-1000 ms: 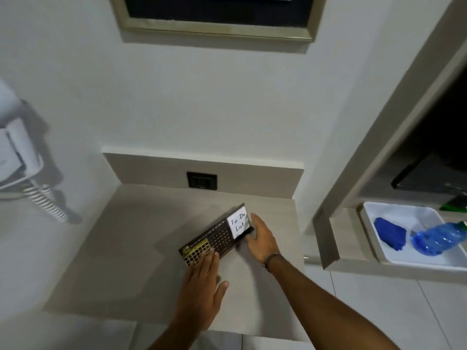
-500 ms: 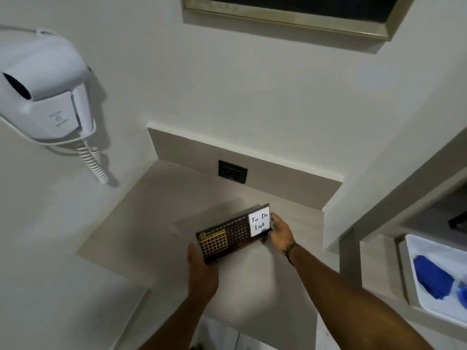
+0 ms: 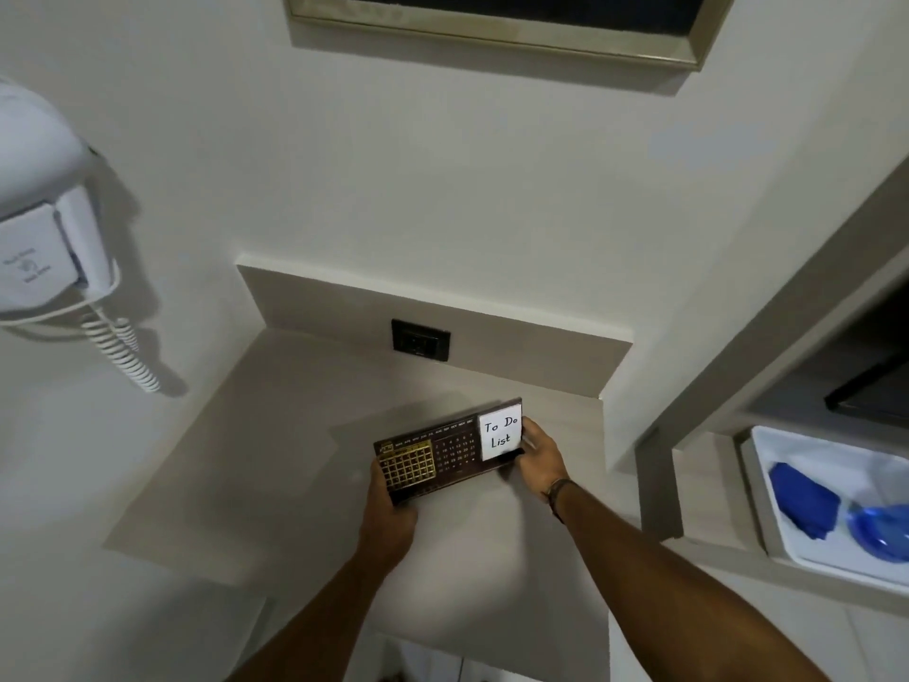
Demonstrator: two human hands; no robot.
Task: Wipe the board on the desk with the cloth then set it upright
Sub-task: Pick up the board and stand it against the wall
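The board (image 3: 455, 450) is a dark brown calendar plaque with a gold grid on its left part and a white "To Do List" panel on its right. It is tilted up off the beige desk (image 3: 275, 465), face toward me. My left hand (image 3: 386, 516) grips its lower left end. My right hand (image 3: 538, 457) holds its right end, beside the white panel. A blue cloth (image 3: 804, 504) lies in a white tray (image 3: 767, 450) on the shelf at the right, away from both hands.
A black wall socket (image 3: 420, 339) sits in the back panel behind the board. A white wall-mounted hair dryer (image 3: 46, 238) with a coiled cord hangs at the left. A blue plastic bottle (image 3: 883, 529) lies in the tray. A framed picture (image 3: 497, 27) hangs above.
The board has gone from lying flat on the desk to being tilted up between both hands. My left hand moved from resting on top of it to gripping its left end.
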